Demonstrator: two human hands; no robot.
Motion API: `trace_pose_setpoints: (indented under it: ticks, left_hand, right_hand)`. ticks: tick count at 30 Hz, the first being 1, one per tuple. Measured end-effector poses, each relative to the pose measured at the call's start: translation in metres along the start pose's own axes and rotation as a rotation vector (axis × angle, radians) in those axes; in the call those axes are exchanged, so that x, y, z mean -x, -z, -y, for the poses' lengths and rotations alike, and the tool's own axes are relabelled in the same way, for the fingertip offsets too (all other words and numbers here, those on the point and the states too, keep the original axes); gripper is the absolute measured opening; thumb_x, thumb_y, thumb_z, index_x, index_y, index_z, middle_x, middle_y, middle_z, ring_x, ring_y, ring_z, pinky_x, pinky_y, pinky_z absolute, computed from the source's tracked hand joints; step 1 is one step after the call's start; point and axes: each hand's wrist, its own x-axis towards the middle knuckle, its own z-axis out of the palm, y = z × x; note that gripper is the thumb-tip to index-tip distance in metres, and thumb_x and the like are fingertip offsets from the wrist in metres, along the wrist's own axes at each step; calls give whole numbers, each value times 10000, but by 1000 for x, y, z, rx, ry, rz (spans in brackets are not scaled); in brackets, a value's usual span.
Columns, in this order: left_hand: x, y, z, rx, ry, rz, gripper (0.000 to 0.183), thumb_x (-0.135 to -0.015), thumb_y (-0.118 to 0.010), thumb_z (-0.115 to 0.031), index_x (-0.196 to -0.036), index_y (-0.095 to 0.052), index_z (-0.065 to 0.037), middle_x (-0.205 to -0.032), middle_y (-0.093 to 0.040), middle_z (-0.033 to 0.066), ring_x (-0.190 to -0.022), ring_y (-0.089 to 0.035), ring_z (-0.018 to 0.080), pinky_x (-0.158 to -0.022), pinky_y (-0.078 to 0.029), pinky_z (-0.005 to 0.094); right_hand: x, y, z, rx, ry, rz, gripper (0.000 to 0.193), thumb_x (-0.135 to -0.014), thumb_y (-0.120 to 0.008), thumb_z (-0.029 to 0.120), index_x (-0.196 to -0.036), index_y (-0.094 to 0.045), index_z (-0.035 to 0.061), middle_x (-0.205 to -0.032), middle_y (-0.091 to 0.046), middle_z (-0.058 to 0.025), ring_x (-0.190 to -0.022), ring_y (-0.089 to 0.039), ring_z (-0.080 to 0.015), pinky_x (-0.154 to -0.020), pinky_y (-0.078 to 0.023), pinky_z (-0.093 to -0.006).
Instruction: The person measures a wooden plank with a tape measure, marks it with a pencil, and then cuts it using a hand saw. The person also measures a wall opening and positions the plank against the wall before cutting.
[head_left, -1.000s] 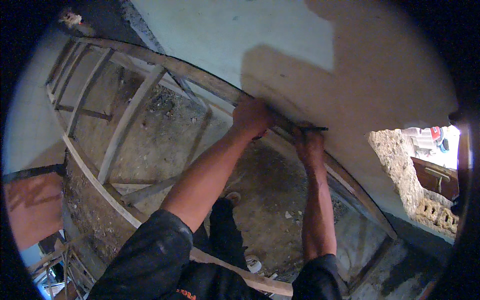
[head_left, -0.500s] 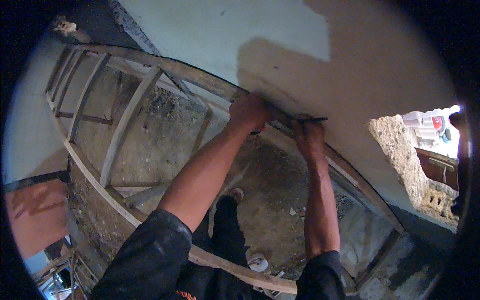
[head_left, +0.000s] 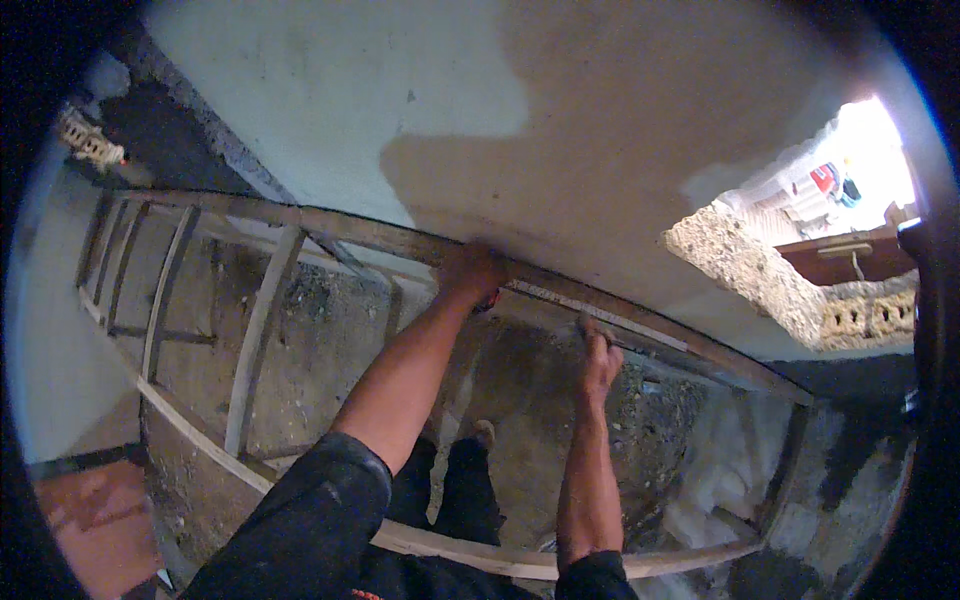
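Note:
My left hand (head_left: 470,275) is closed over the top wooden rail (head_left: 370,233) of a timber scaffold frame that runs along a plastered wall (head_left: 620,130). My right hand (head_left: 600,358) is just below that rail, a little away from the wall, with its fingers curled around a trowel (head_left: 584,323). Only a small grey end of the trowel shows above the fist. The wall has a darker, damp-looking patch above both hands and a paler patch (head_left: 320,90) to the left.
A rough-edged window opening (head_left: 800,285) breaks the wall at the right. The frame's lower rail (head_left: 470,558) crosses by my legs, and cross slats (head_left: 255,340) lie to the left. Rubble-strewn ground (head_left: 330,330) lies far below, with a white sheet (head_left: 720,470) at the right.
My right hand has come down off the wall with the trowel and now sits below the rail. My left hand stays on the rail. The view has tilted up toward the wall.

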Motion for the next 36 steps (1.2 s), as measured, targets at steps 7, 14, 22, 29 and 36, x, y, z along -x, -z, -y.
trace_pose_setpoints:
  ticks: [7,14,22,29,36]
  left_hand:
    - [-3,41,60,396,-331,505,327,-859,-711,-368,-962,-707,-57,-836,-699,98,-693,-637,186,-688,-549,401]
    - [18,130,147,580,-265,532,257,-836,-759,-344,-778,-711,-98,-620,-605,-13,-533,-538,95,-523,-456,326]
    - [1,173,228,369,-50,407,316,-805,-785,-328,-815,-700,-24,-714,-660,38,-647,-603,166,-656,-504,360]
    - [-3,197,282,164,-76,263,330,-804,-791,-344,-800,-707,-26,-704,-674,59,-637,-614,167,-647,-511,356]
    - [-25,196,322,310,61,94,258,-802,-783,-295,-910,-760,-62,-688,-680,63,-605,-627,171,-583,-516,356]
  right_hand:
    - [56,44,-17,-605,-629,-456,359,-942,-589,442,-1065,-678,117,-659,-511,26,-541,-432,-91,-496,-357,-291]
    - [20,21,28,-740,-460,-506,283,-973,-497,460,-863,-566,208,-600,-388,70,-487,-337,-88,-386,-265,-284]
    - [-4,-51,27,-1020,-484,-484,327,-939,-530,432,-796,-566,140,-616,-496,-7,-447,-389,-143,-406,-329,-330]
    - [-1,-106,-16,-385,-569,-332,215,-904,-711,299,-868,-654,95,-711,-585,17,-538,-485,-97,-449,-369,-292]
    - [6,-165,-27,-117,-560,-435,490,-871,-736,387,-1090,-700,-51,-951,-701,-146,-802,-586,-236,-747,-483,-437]
